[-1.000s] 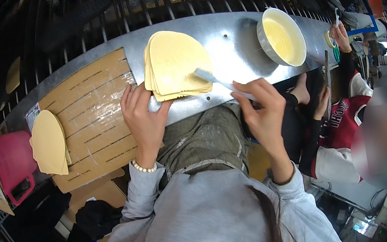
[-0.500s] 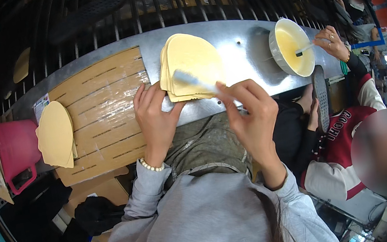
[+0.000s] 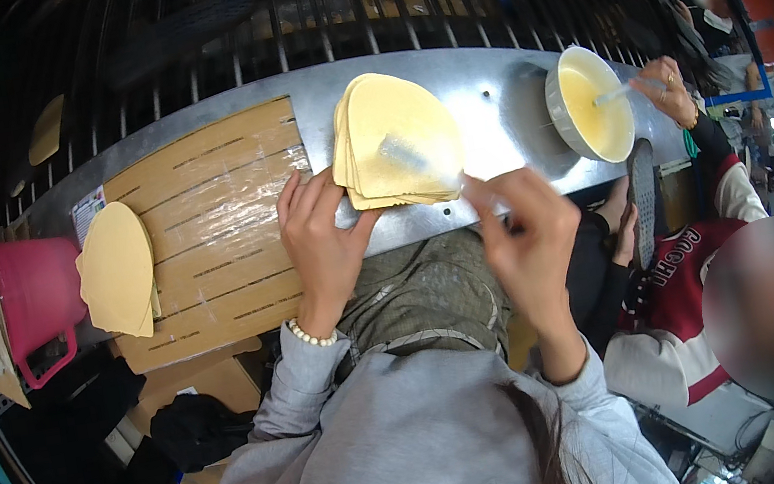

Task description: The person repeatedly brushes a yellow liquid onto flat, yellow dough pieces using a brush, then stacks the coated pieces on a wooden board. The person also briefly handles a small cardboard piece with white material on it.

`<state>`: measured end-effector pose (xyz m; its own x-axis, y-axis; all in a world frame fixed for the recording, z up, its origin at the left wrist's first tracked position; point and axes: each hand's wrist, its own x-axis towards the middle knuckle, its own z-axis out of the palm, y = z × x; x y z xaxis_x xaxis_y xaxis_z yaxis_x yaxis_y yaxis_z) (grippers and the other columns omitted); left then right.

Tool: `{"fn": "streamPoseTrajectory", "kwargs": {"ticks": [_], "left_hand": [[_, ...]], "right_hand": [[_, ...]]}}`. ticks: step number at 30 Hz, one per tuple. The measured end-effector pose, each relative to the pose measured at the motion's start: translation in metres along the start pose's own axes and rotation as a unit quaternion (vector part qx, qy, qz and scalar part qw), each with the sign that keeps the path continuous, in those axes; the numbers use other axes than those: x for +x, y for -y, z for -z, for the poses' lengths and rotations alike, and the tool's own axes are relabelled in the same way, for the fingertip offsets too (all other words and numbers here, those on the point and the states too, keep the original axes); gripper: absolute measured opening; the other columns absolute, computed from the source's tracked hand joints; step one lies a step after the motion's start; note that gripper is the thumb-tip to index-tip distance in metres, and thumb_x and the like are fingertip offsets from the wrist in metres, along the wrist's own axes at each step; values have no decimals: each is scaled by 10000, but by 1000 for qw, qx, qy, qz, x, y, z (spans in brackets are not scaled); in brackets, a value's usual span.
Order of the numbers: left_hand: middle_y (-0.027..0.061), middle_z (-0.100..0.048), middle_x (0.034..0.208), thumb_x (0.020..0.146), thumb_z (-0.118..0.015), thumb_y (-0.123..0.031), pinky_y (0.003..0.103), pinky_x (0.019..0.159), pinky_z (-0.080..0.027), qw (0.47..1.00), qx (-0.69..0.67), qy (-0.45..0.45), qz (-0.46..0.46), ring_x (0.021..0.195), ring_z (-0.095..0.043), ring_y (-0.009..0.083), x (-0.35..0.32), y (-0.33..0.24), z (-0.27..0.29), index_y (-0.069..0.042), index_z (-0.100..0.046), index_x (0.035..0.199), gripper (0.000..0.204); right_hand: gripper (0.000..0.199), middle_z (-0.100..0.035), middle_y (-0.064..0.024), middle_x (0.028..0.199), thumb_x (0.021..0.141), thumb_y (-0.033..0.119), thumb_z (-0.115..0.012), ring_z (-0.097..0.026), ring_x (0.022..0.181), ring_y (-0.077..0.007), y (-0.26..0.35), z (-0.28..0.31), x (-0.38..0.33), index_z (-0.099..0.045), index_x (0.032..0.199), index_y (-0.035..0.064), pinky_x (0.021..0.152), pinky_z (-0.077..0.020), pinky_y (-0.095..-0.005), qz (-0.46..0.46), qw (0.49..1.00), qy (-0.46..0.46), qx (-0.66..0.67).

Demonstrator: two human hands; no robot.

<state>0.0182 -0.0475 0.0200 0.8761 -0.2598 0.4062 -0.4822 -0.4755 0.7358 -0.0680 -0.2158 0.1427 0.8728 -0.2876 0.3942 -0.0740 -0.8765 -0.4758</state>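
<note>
A stack of pale yellow, rounded flat pieces [image 3: 396, 139] lies on the grey metal table [image 3: 487, 104] in front of me. My left hand [image 3: 321, 242] rests at the stack's left edge, fingers touching it. My right hand [image 3: 522, 231] grips the handle of a small brush [image 3: 414, 155] whose pale bristles lie on the top piece. Both forearms wear grey sleeves, and a bead bracelet circles my left wrist.
A wooden board [image 3: 211, 219] lies left of the stack, with a second pile of yellow pieces [image 3: 116, 270] on its left end beside a pink jug [image 3: 32, 298]. At right, a neighbouring person's hand [image 3: 667, 91] dips a brush into a bowl of yellow liquid [image 3: 593, 103]. A dark rack stands behind.
My right hand has brought the brush from the stack's right edge onto the top piece and swept it across. The neighbour's hand has reached into the bowl.
</note>
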Motion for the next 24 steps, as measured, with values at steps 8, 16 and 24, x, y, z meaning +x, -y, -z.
{"fn": "streamPoseTrajectory", "kwargs": {"ticks": [8, 16, 24], "left_hand": [[147, -742, 1088, 729, -884, -156, 494, 1134, -417, 1000, -5, 0, -12, 1066, -677, 327, 3, 0, 3, -16, -751, 1090, 409], [136, -746, 1101, 730, -904, -208, 488, 1133, -414, 1000, 15, 21, -16, 1081, -680, 318, -3, -2, 5, -24, -752, 1099, 439], [154, -738, 1071, 732, -903, -188, 503, 1133, -410, 1000, -14, 14, 6, 1120, -647, 385, 1, -3, 2, -11, -748, 1086, 425]], "right_hand": [[293, -664, -36, 816, 756, 4, -806, -618, 618, -212, 14, 3, -2, -821, 1009, 151, 534, -469, -349, 15, 1000, 22, 2], [246, -659, -29, 798, 820, 27, -788, -661, 643, -219, 17, -9, 0, -814, 1038, 137, 557, -513, -365, 68, 997, 43, 9], [127, -687, -61, 842, 872, 93, -752, -675, 711, -277, -27, -36, 63, -795, 991, 105, 603, -510, -411, 16, 988, -66, -139]]}}
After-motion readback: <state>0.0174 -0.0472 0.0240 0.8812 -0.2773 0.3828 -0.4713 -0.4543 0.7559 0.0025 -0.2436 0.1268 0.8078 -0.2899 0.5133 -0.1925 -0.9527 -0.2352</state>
